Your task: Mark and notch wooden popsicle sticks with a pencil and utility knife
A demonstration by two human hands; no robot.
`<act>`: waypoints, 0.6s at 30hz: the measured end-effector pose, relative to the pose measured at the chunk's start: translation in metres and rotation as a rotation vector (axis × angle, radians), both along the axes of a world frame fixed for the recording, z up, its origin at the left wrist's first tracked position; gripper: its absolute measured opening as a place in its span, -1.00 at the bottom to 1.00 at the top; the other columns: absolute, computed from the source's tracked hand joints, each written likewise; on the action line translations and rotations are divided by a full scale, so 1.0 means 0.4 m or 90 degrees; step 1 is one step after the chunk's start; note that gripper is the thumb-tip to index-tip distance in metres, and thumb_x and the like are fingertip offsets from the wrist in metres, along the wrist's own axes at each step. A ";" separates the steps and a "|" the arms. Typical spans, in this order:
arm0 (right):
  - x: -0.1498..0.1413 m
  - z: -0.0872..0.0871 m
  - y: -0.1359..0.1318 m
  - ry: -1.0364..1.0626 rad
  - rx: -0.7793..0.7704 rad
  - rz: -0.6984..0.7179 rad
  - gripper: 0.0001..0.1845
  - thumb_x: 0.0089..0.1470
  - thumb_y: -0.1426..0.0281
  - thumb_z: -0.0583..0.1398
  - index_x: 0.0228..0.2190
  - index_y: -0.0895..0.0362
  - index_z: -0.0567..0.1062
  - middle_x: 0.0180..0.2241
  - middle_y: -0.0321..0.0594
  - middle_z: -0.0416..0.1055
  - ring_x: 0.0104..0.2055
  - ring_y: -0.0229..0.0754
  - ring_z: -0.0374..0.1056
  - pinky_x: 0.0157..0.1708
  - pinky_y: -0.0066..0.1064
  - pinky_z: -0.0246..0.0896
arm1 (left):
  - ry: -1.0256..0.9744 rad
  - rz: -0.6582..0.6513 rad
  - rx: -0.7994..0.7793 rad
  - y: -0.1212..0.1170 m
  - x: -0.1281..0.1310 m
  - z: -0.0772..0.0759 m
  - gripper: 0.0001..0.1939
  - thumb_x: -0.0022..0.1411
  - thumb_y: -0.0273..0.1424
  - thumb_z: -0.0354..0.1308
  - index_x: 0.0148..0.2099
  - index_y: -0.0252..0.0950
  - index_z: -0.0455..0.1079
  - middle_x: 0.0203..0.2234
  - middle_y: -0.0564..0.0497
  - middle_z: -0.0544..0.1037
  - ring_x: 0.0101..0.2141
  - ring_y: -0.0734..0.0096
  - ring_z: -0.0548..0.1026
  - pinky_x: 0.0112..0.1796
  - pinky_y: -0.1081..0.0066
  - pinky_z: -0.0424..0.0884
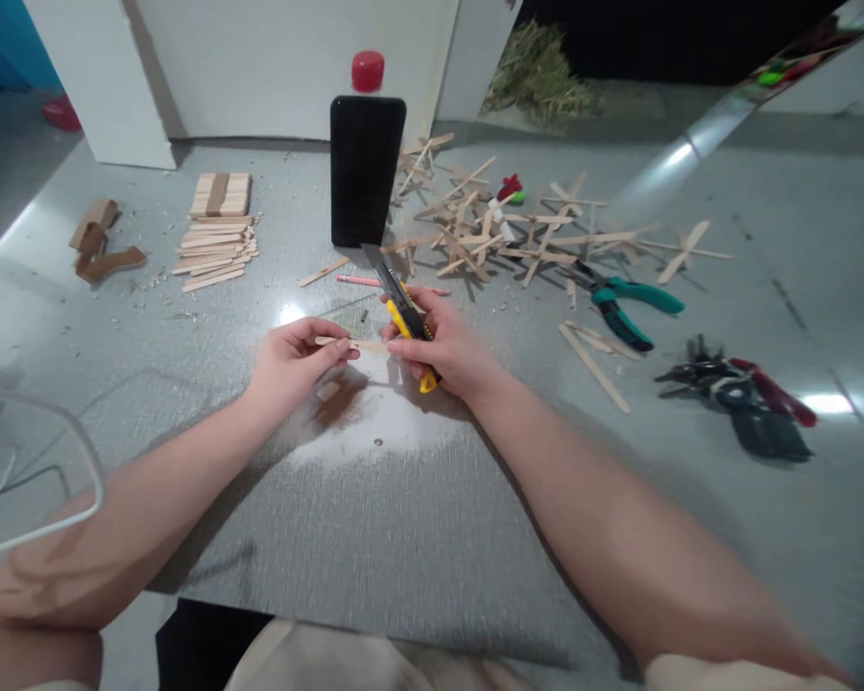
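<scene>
My left hand (pixel 306 353) pinches a flat wooden craft stick (pixel 367 345) between thumb and fingers, low over the grey table. Around a yellow and black utility knife (pixel 407 317) my right hand (pixel 439 341) is closed, its blade out and pointing away from me. The right thumb and fingertips also meet the right end of the stick. Just beyond the hands lies a pink pencil (pixel 356 280), partly hidden behind the knife. Another single stick (pixel 324 272) rests on the table left of the pencil.
A black phone (pixel 366 173) leans upright against a red-capped bottle (pixel 368 72). Joined stick pieces (pixel 475 230) spread at the back right, near teal-handled pliers (pixel 634 302) and a bunch of keys (pixel 734 389). Stick stacks (pixel 216 254) lie left; a white cable (pixel 90 451) loops nearby.
</scene>
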State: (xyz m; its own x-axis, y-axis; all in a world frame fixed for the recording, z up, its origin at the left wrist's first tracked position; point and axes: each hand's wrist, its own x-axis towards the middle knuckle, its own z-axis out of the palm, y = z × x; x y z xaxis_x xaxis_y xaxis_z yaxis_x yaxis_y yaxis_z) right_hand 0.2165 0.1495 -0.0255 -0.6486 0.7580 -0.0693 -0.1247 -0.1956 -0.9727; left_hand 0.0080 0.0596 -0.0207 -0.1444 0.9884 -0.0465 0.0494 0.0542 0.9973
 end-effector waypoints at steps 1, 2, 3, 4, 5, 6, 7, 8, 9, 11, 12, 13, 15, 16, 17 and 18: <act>0.000 -0.001 0.000 0.000 0.001 0.000 -0.35 -0.11 0.29 0.47 0.01 -0.01 0.37 -0.38 -0.47 0.48 -0.69 -0.44 0.16 -0.74 -0.51 0.08 | 0.010 -0.002 0.004 0.000 -0.001 0.000 -0.80 0.26 -0.23 0.40 -0.18 -0.22 0.54 -0.43 0.00 0.68 -0.33 0.27 0.71 -0.27 0.29 0.67; 0.000 -0.003 0.000 0.000 0.004 -0.001 -0.34 -0.11 0.28 0.47 0.01 -0.01 0.37 -0.38 -0.47 0.48 -0.69 -0.44 0.16 -0.75 -0.51 0.08 | 0.021 -0.003 0.010 0.000 -0.001 -0.001 -0.81 0.26 -0.23 0.39 -0.18 -0.22 0.54 -0.44 0.00 0.68 -0.33 0.27 0.71 -0.28 0.29 0.67; -0.001 -0.005 0.000 -0.001 0.007 -0.002 -0.34 -0.11 0.27 0.47 0.01 -0.01 0.37 -0.38 -0.46 0.49 -0.70 -0.43 0.16 -0.75 -0.51 0.07 | 0.033 -0.005 0.018 -0.001 -0.002 -0.002 -0.82 0.27 -0.24 0.39 -0.17 -0.22 0.55 -0.44 0.00 0.68 -0.33 0.26 0.71 -0.30 0.30 0.66; -0.001 -0.008 0.000 -0.003 0.011 -0.004 -0.33 -0.11 0.26 0.47 0.01 -0.01 0.37 -0.37 -0.46 0.49 -0.70 -0.43 0.16 -0.75 -0.51 0.06 | 0.046 -0.006 0.028 -0.001 -0.002 -0.003 -0.83 0.28 -0.25 0.38 -0.17 -0.21 0.55 -0.44 0.00 0.68 -0.34 0.26 0.71 -0.31 0.30 0.66; -0.002 -0.010 0.001 -0.005 0.018 -0.009 -0.33 -0.11 0.24 0.47 0.01 -0.01 0.37 -0.37 -0.45 0.49 -0.70 -0.43 0.16 -0.76 -0.50 0.05 | 0.060 -0.006 0.041 -0.002 -0.002 -0.003 -0.84 0.28 -0.26 0.38 -0.18 -0.21 0.56 -0.43 -0.01 0.69 -0.34 0.27 0.71 -0.32 0.29 0.66; -0.002 -0.013 0.002 -0.007 0.027 -0.019 -0.34 -0.09 0.22 0.47 0.01 -0.01 0.37 -0.37 -0.44 0.49 -0.71 -0.43 0.16 -0.76 -0.50 0.04 | 0.076 -0.005 0.058 -0.004 -0.002 -0.003 -0.85 0.28 -0.27 0.38 -0.18 -0.20 0.56 -0.40 -0.02 0.70 -0.34 0.27 0.70 -0.32 0.28 0.66; -0.001 -0.016 0.004 -0.007 0.037 -0.034 -0.37 -0.04 0.17 0.45 0.01 -0.02 0.35 -0.37 -0.44 0.48 -0.71 -0.43 0.15 -0.76 -0.50 0.02 | 0.093 -0.001 0.080 -0.006 -0.001 -0.002 -0.87 0.28 -0.28 0.38 -0.18 -0.20 0.57 -0.35 -0.03 0.71 -0.32 0.27 0.70 -0.29 0.27 0.66; 0.001 -0.019 0.008 -0.002 0.044 -0.052 -0.41 0.02 0.12 0.41 0.02 -0.04 0.34 -0.37 -0.44 0.47 -0.71 -0.42 0.15 -0.76 -0.49 0.02 | 0.113 0.003 0.107 -0.009 0.000 0.000 -0.89 0.28 -0.29 0.38 -0.20 -0.19 0.58 -0.30 -0.04 0.72 -0.28 0.27 0.70 -0.25 0.25 0.66; 0.004 -0.021 0.013 -0.010 0.071 -0.076 -0.46 0.11 0.07 0.35 0.03 -0.05 0.32 -0.37 -0.43 0.47 -0.70 -0.41 0.16 -0.74 -0.48 0.03 | 0.134 0.006 0.138 -0.012 0.002 0.003 -0.91 0.28 -0.30 0.37 -0.22 -0.19 0.59 -0.24 -0.05 0.72 -0.23 0.27 0.70 -0.20 0.23 0.67; 0.014 -0.022 0.025 -0.067 0.178 -0.129 -0.56 0.29 0.00 0.17 0.07 -0.07 0.32 -0.37 -0.39 0.46 -0.68 -0.36 0.19 -0.69 -0.44 0.09 | 0.179 0.007 0.208 -0.020 0.005 0.011 -0.93 0.28 -0.32 0.36 -0.27 -0.17 0.61 -0.18 -0.05 0.72 -0.16 0.28 0.68 -0.09 0.21 0.65; 0.021 -0.021 0.032 -0.112 0.245 -0.150 -0.57 0.33 -0.02 0.11 0.08 -0.07 0.34 -0.38 -0.36 0.46 -0.66 -0.32 0.21 -0.66 -0.41 0.13 | 0.202 0.003 0.241 -0.025 0.007 0.015 -0.91 0.28 -0.32 0.36 -0.30 -0.16 0.62 -0.18 -0.04 0.72 -0.16 0.29 0.68 -0.07 0.21 0.65; 0.028 -0.019 0.039 -0.160 0.314 -0.164 -0.57 0.34 -0.02 0.10 0.06 -0.06 0.39 -0.38 -0.33 0.47 -0.62 -0.28 0.25 -0.61 -0.37 0.16 | 0.223 -0.001 0.270 -0.029 0.008 0.019 -0.91 0.29 -0.32 0.36 -0.31 -0.15 0.62 -0.19 -0.03 0.72 -0.18 0.31 0.68 -0.06 0.22 0.64; 0.040 -0.015 0.050 -0.239 0.423 -0.170 -0.61 0.27 -0.01 0.20 -0.06 -0.03 0.52 -0.36 -0.24 0.52 -0.50 -0.17 0.34 -0.48 -0.30 0.24 | 0.259 -0.005 0.313 -0.035 0.010 0.023 -0.91 0.30 -0.32 0.35 -0.29 -0.14 0.63 -0.22 -0.01 0.72 -0.23 0.34 0.68 -0.09 0.25 0.65; 0.045 -0.013 0.054 -0.260 0.452 -0.163 -0.65 0.22 0.02 0.26 -0.14 -0.01 0.57 -0.34 -0.19 0.54 -0.43 -0.13 0.37 -0.41 -0.27 0.25 | 0.273 -0.004 0.330 -0.038 0.010 0.024 -0.92 0.30 -0.32 0.34 -0.28 -0.13 0.63 -0.23 -0.01 0.72 -0.24 0.35 0.68 -0.10 0.26 0.66; 0.047 -0.011 0.056 -0.284 0.484 -0.156 -0.69 0.18 0.05 0.30 -0.21 0.01 0.59 -0.32 -0.16 0.56 -0.38 -0.09 0.38 -0.34 -0.24 0.26 | 0.285 0.000 0.344 -0.039 0.010 0.024 -0.92 0.31 -0.33 0.33 -0.27 -0.13 0.63 -0.23 0.00 0.72 -0.25 0.36 0.68 -0.12 0.27 0.66; 0.049 -0.010 0.057 -0.308 0.513 -0.148 -0.73 0.18 0.09 0.31 -0.26 0.02 0.61 -0.31 -0.14 0.57 -0.36 -0.07 0.38 -0.30 -0.22 0.25 | 0.294 0.004 0.357 -0.040 0.010 0.023 -0.92 0.32 -0.34 0.32 -0.26 -0.13 0.63 -0.23 0.00 0.72 -0.26 0.37 0.68 -0.13 0.28 0.66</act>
State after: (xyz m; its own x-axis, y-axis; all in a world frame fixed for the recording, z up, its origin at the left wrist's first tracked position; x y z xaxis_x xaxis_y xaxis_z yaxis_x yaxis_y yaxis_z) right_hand 0.2361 0.1725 -0.0294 -0.5145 0.8006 0.3071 0.3724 0.5313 -0.7609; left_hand 0.0119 0.0436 -0.0113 -0.0329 0.8450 0.5338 0.4743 -0.4569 0.7525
